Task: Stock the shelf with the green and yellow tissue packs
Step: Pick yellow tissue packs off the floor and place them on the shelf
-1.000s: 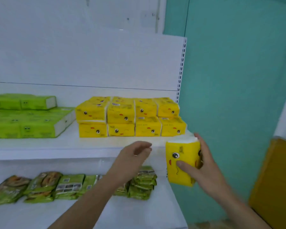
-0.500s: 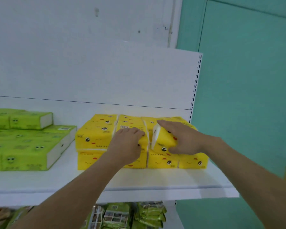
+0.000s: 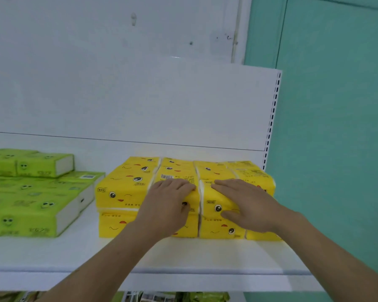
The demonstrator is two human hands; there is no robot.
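Yellow tissue packs (image 3: 127, 188) stacked in 2 layers beside green tissue packs (image 3: 31, 201) on shelf (image 3: 118, 253).

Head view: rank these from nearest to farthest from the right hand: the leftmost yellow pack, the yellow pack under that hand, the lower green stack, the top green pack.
1. The yellow pack under the right hand: touched, right of centre.
2. The leftmost yellow pack: left end of the yellow row.
3. The lower green stack: further left.
4. The top green pack: left, farther back.
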